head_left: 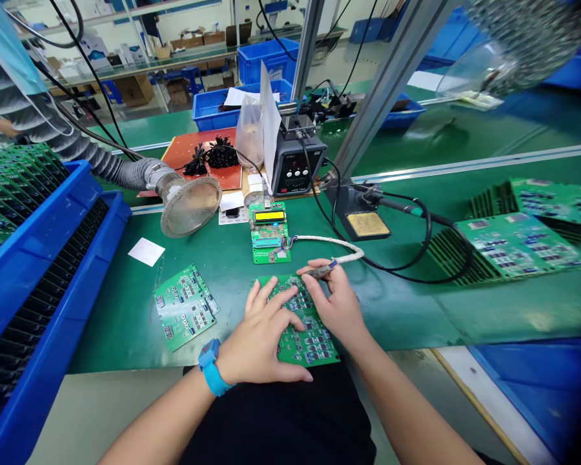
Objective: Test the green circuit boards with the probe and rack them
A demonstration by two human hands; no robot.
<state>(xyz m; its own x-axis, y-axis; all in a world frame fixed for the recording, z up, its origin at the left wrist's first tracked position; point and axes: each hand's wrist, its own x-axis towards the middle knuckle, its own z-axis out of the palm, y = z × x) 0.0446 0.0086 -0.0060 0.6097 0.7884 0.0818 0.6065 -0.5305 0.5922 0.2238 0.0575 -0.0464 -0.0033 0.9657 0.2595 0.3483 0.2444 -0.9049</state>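
A green circuit board (312,332) covered with small components lies at the front edge of the table. My left hand (266,329) rests on it, fingers spread, with the thumb near its front edge. Pinched in my right hand (336,300) are grey tweezers (319,270), their tip over the board's far part. A white sleeved cable (329,239) runs from them to a small tester board (270,239) with a lit yellow display. My fingers partly cover the tweezers' tip, so contact with the board cannot be made out.
Left of my hands lie another circuit board (186,307) and a white paper slip (146,252). A fume-extractor hood (192,206) hangs behind. A soldering station (297,165), iron stand (363,219) and stacked boards (518,245) stand around. Blue bins (72,284) line the left.
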